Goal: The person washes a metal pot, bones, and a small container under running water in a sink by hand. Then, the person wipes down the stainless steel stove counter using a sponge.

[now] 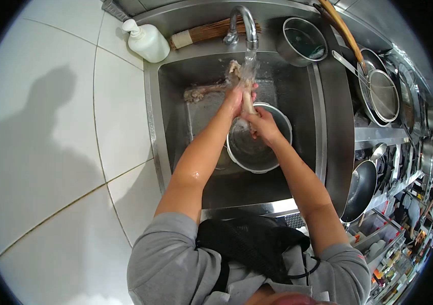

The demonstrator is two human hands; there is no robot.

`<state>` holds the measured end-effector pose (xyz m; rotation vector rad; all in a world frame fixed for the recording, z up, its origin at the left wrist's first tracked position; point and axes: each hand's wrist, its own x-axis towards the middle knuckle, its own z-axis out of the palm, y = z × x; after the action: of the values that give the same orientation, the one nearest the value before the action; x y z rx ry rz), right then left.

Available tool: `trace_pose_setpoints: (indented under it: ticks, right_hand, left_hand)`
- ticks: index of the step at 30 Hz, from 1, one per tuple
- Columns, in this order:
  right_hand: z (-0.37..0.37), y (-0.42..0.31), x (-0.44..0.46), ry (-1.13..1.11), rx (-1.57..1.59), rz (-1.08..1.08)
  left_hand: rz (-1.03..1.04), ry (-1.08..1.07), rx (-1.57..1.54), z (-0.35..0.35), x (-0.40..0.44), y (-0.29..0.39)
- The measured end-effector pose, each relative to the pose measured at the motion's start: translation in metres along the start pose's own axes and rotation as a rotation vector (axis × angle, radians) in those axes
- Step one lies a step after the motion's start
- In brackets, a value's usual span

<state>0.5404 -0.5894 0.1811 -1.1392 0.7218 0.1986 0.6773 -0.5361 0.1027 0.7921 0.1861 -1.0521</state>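
Under the running faucet [247,30], my left hand [234,98] and my right hand [262,123] both grip a pale bone [248,101]. Water pours over its upper end and over my left fingers. My right hand wraps round the lower end, above a round metal pot [259,150] in the sink. Another bone with reddish-brown bits [203,93] lies in the sink to the left of my hands. A knobbly bone end [234,68] shows just left of the water stream.
The steel sink [297,137] surrounds my hands. Behind it are a white pump bottle [149,42], a bamboo brush [201,34] and a small pot of liquid [302,43]. On the right are a strainer [383,95] and a black wok [360,190].
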Motion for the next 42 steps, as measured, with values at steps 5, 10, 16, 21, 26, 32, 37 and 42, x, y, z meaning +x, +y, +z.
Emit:
trace_pose_setpoints:
  ticks: [5, 10, 16, 21, 26, 32, 37, 42]
  right_hand:
    - [0.005, -0.010, -0.009, 0.187, -0.626, -0.123]
    - [0.001, -0.005, -0.015, 0.208, -0.613, -0.224]
    - [0.004, 0.003, -0.018, 0.272, -0.675, -0.398]
    - [0.011, -0.010, -0.033, 0.277, -0.851, -0.268]
    - [0.017, -0.007, -0.032, 0.353, -1.134, -0.182]
    - [0.014, -0.002, -0.035, 0.379, -1.294, -0.368]
    - [0.012, -0.003, -0.028, 0.343, -1.450, -0.331]
    - [0.016, -0.008, -0.034, 0.353, -1.466, -0.308]
  left_hand:
    - [0.061, 0.040, 0.229, 0.014, 0.000, 0.005]
    - [-0.044, -0.084, 0.195, 0.036, -0.033, 0.020]
    - [-0.095, 0.066, 0.348, 0.029, -0.019, 0.011]
    - [-0.092, 0.108, 0.045, 0.033, -0.016, 0.009]
    - [0.232, 0.144, 0.297, 0.037, -0.020, 0.002]
    - [0.327, 0.326, 0.252, 0.041, -0.020, -0.007]
    - [0.151, 0.420, -0.029, 0.016, -0.002, -0.015]
    - [0.150, 0.296, -0.062, 0.030, -0.009, -0.001]
